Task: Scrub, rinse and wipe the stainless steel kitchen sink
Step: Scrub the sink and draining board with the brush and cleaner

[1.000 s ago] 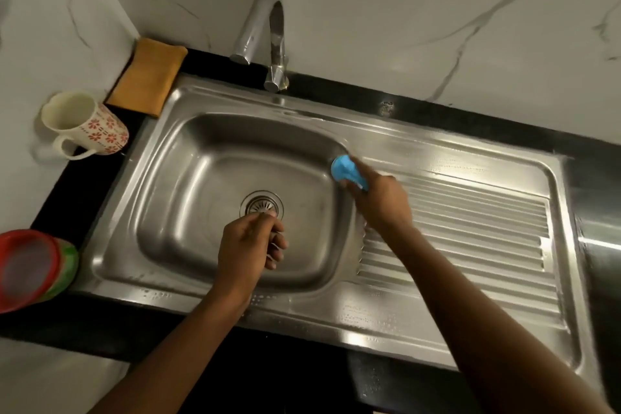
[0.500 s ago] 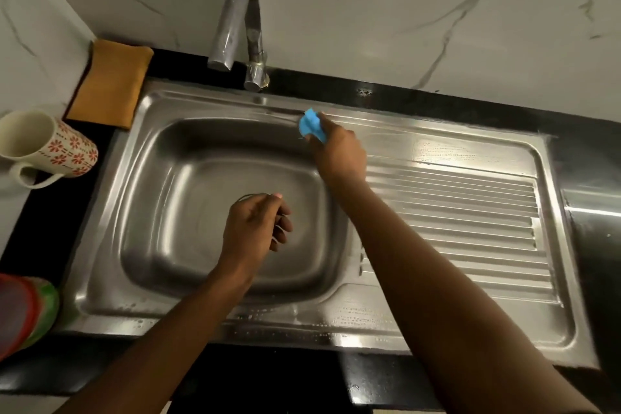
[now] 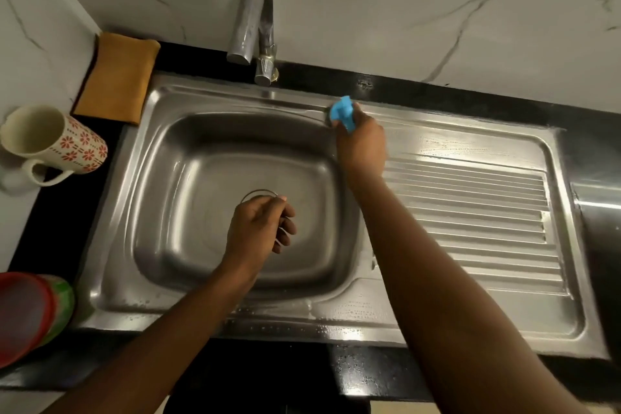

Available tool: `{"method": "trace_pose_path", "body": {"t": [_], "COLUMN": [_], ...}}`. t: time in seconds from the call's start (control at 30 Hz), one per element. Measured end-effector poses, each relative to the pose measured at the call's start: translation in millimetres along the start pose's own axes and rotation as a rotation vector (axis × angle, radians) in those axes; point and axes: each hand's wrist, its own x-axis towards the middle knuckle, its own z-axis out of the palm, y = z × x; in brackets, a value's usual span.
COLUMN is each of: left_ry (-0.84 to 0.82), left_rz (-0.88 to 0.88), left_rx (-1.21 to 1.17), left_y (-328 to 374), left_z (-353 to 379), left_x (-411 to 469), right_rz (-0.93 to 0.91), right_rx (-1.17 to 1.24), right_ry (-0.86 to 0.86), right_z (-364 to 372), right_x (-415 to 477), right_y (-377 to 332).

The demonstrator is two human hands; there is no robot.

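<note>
Gripping a blue scrubber (image 3: pixel 342 111) and pressing it to the back rim of the stainless steel sink (image 3: pixel 453 141), the right hand (image 3: pixel 361 144) sits at the far corner where basin meets ribbed drainboard, with the faucet (image 3: pixel 255 20) beyond it to its left. The left hand (image 3: pixel 258 228) hovers over the basin, fingers loosely curled, covering most of the drain (image 3: pixel 257 193) beneath it. To the left of the left hand, on the black surface (image 3: pixel 369 376), lie an orange sponge pad (image 3: pixel 117 77) and a floral mug (image 3: pixel 50 141) farther off, and stacked red and green plastic ware (image 3: pixel 30 312) nearer the person.
</note>
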Motion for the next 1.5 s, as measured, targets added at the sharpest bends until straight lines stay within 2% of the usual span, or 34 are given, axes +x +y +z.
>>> {"method": "trace_pose_path", "body": {"t": [0.07, 0.13, 0.27, 0.33, 0.4, 0.53, 0.67, 0.83, 0.93, 1.1, 1.2, 1.37, 1.5], "left_ry": [-0.011, -0.013, -0.025, -0.011, -0.001, -0.04, -0.067, -0.078, -0.05, -0.07, -0.089, -0.103, -0.088], "left_rz": [0.016, 0.029, 0.03, 0.016, -0.009, -0.032, -0.006, 0.02, 0.018, -0.002, 0.007, 0.025, 0.046], "left_rx": [0.009, 0.006, -0.013, -0.032, -0.036, -0.002, 0.019, 0.008, -0.016, 0.01, 0.031, 0.014, 0.026], "left_y": [2, 4, 2, -1, -5, -7, 0, 0, 0, -2, -1, 4, 7], "left_z": [2, 3, 0, -3, -4, 2, 8, 6, 2, 3, 7, 10, 0], "left_x": [1, 2, -3, -4, -4, -7, -7, -8, -8, -9, -8, -7, -5], "right_rz": [-0.033, 0.008, 0.314, 0.432, 0.375, 0.123, 0.117, 0.288, 0.382, 0.189, 0.113, 0.182, 0.307], "right_rx": [-0.07, -0.12, -0.114, -0.074, -0.004, 0.084, -0.062, -0.136, -0.106, -0.03, -0.069, -0.072, -0.055], "right_ry": [-0.054, -0.016, 0.241, 0.278, 0.218, -0.012, -0.156, 0.039, 0.106, -0.023, -0.091, -0.002, 0.098], "right_z": [-12, -47, -123, -122, -91, -17, -37, -120, -128, -65, -49, -91, -124], "right_x": [9, 19, 40, 51, 46, 17, 38, 54, 56, 25, 7, -12, 14], "right_y": [8, 36, 94, 94, 68, 10, 8, 79, 83, 35, 22, 71, 86]}}
